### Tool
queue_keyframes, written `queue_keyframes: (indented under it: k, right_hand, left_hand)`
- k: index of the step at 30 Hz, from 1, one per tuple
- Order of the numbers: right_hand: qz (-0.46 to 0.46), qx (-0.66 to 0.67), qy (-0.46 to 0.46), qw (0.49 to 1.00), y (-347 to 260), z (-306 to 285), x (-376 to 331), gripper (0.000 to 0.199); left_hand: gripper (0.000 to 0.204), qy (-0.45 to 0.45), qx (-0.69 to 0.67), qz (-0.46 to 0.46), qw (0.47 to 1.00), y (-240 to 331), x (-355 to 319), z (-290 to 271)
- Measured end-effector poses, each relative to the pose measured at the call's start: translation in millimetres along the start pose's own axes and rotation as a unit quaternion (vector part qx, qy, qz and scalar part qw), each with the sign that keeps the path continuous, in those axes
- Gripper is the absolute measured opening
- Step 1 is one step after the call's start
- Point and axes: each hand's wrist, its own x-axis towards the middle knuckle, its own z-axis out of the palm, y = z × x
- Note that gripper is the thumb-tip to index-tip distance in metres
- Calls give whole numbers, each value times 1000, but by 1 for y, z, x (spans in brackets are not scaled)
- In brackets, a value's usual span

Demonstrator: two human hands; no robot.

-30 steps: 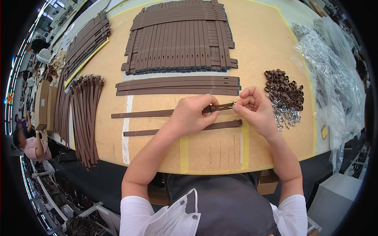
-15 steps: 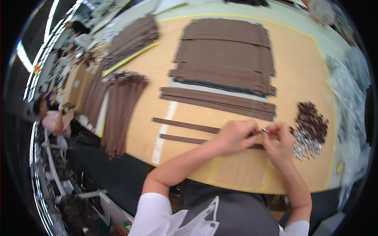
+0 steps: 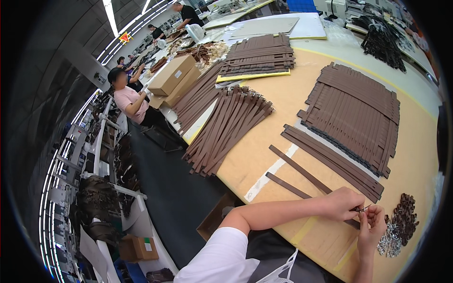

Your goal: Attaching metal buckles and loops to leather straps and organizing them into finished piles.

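My left hand and my right hand meet over the near right part of the table, fingers pinched together. Between their fingertips is a small silvery metal buckle with something dark beside it; its details are mostly hidden. Two brown straps, an upper one and a lower one, lie flat and run toward my hands. My left hand and forearm cover part of them. Right of my right hand are a heap of silvery metal buckles and a heap of small brown loops.
Beyond my hands lie a few loose brown straps and a wide stack of straps. A fanned bundle overhangs the table's left edge. Cardboard boxes stand farther left, near a person in pink.
The view has swung left, so the table sits farther right and more of the aisle shows. My hands stay together at the same small metal piece.
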Motion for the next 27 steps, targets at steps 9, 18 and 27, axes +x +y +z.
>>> queue_keyframes:
  k: [9,18,27]
  right_hand:
    - [-86,-61,0,994,0,-15,14,24]
    - [74,152,-102,980,0,-18,10,15]
    - [112,197,-42,973,7,-17,12,13]
  left_hand:
    - [20,-34,-132,-36,990,3,4,-7]
    - [25,-15,-54,9,998,12,4,-10]
    - [27,41,8,60,997,10,0,-6]
